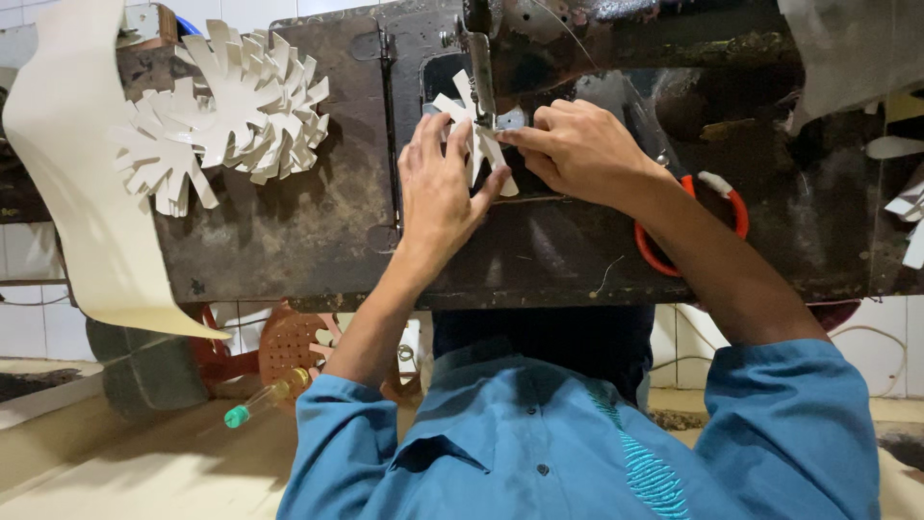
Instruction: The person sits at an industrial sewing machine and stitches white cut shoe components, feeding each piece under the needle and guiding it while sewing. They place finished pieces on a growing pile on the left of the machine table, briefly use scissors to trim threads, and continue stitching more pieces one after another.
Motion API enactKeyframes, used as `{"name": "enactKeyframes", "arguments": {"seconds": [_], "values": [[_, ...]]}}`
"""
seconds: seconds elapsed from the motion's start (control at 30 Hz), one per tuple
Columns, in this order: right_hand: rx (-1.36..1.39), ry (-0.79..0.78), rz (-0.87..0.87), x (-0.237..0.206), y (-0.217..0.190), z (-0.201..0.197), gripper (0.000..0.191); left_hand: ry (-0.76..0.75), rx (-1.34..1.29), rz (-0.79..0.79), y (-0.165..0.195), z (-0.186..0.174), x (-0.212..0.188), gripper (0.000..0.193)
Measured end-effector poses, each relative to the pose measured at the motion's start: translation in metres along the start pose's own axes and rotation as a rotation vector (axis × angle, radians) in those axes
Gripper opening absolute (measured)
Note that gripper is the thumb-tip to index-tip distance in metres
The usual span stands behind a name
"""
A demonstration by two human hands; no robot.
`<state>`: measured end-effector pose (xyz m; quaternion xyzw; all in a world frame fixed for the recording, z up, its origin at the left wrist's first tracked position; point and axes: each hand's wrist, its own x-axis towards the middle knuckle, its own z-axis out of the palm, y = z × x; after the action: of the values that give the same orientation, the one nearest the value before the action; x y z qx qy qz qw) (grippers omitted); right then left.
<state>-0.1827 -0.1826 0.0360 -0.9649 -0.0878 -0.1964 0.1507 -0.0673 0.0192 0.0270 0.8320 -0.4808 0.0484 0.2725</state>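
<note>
A white fringed cut piece (474, 135) is held flat on the dark sewing machine table (289, 221), right under the needle bar (480, 72). The left hand (438, 183) is spread open, fingers pressed down on the piece's near-left side, not clenched. The right hand (577, 149) is pinched on the piece's right edge at the needle, thumb and forefinger closed on it. The piece lies between both hands, slightly beyond the left palm; its long axis runs roughly away from the body. The right hand is nearer the needle. A pile of finished white fringed pieces (226, 106) is seen well apart at left, red-handled scissors (688, 226) just beside the right wrist.
</note>
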Motion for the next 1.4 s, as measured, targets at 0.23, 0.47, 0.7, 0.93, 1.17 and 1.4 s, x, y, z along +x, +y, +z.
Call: {"name": "enactKeyframes", "arguments": {"seconds": [0.23,0.47,0.7,0.93,1.17,1.4], "values": [[-0.021,-0.04,0.015,0.002,0.0,0.002,0.032,-0.074,-0.071,0.046,-0.022,0.003,0.007,0.068],[-0.01,-0.035,0.016,0.001,0.001,0.002,0.031,-0.127,-0.1,0.08,-0.038,0.008,0.017,0.065],[-0.023,-0.044,0.013,0.0,0.001,0.004,0.028,-0.167,-0.111,0.133,-0.051,0.012,0.025,0.061],[-0.01,-0.023,0.004,0.0,0.001,0.003,0.028,-0.213,-0.109,0.111,-0.052,0.01,0.033,0.054],[0.002,-0.016,-0.007,0.002,0.0,0.001,0.027,-0.183,-0.173,0.135,-0.051,0.008,0.041,0.047],[0.245,0.092,0.153,-0.001,0.009,0.01,0.02,-0.201,-0.162,0.205,-0.061,0.011,0.048,0.048]]}}
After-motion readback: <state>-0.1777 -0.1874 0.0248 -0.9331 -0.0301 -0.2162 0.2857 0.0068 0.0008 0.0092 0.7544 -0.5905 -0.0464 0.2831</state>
